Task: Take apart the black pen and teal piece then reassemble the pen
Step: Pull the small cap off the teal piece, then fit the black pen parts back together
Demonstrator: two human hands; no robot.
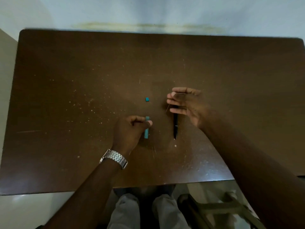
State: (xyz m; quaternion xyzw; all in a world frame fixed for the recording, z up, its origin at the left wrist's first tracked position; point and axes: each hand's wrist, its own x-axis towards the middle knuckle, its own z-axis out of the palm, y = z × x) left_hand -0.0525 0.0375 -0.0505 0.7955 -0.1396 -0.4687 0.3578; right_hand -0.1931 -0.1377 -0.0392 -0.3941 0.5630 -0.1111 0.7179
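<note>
My left hand [132, 128], with a metal watch on its wrist, pinches a long teal piece [146, 132] between thumb and fingers, just over the dark brown table [82, 80]. A small teal cap [147, 99] lies loose on the table, farther away and between my hands. The black pen [175, 125] points toward me with its tip down at the table. Its upper end goes in under the fingers of my right hand [184, 103], which are spread. A thin wire-like part shows at the fingers' left side. Whether the right hand grips the pen is unclear.
The table surface is scratched and speckled with pale crumbs. A pale wall runs behind the far edge. My knees and part of a chair frame [214, 207] show below the near edge.
</note>
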